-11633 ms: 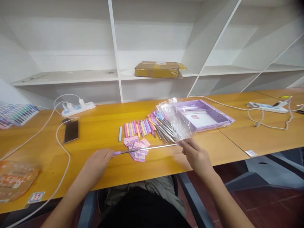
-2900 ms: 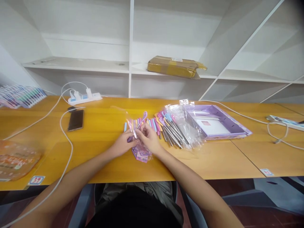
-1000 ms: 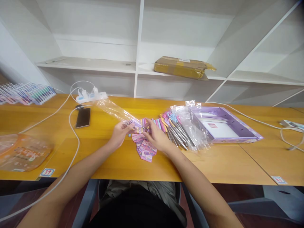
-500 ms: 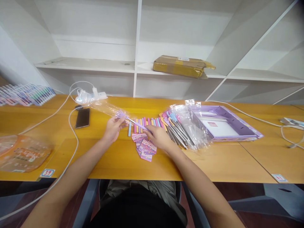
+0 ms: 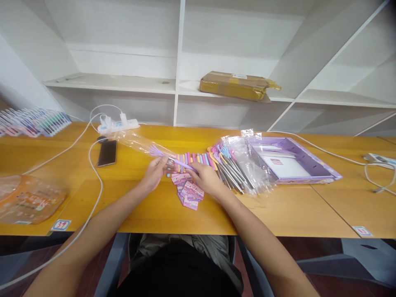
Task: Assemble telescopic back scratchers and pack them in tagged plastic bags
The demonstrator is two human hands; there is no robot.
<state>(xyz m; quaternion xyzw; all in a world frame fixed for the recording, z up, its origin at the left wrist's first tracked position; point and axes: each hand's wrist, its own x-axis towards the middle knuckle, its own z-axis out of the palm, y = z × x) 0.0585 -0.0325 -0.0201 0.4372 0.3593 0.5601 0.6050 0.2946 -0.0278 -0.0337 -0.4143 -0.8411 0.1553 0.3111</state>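
My left hand [image 5: 155, 172] is closed on the open end of a long clear plastic sleeve [image 5: 136, 142] that stretches away to the upper left. Inside it shows the purple claw head of a telescopic back scratcher [image 5: 154, 151]. My right hand [image 5: 206, 178] pinches the scratcher's purple handle end. Under my hands lie small pink and purple cards [image 5: 188, 192]. Behind them is a row of pastel handle sleeves [image 5: 193, 158], with a bundle of metal scratchers [image 5: 229, 167] lying to its right.
The yellow table [image 5: 278, 210] also holds clear wrapping [image 5: 244, 161], a purple box [image 5: 293, 165], a phone [image 5: 107, 153], a power strip [image 5: 117, 124] with white cables, an orange packet [image 5: 27, 200] and a rack of pens [image 5: 32, 122]. A brown parcel [image 5: 238, 85] lies on the shelf.
The scratcher has gone head first into the clear sleeve, and its head has slid further in. My left hand shifted slightly right along the sleeve's mouth.
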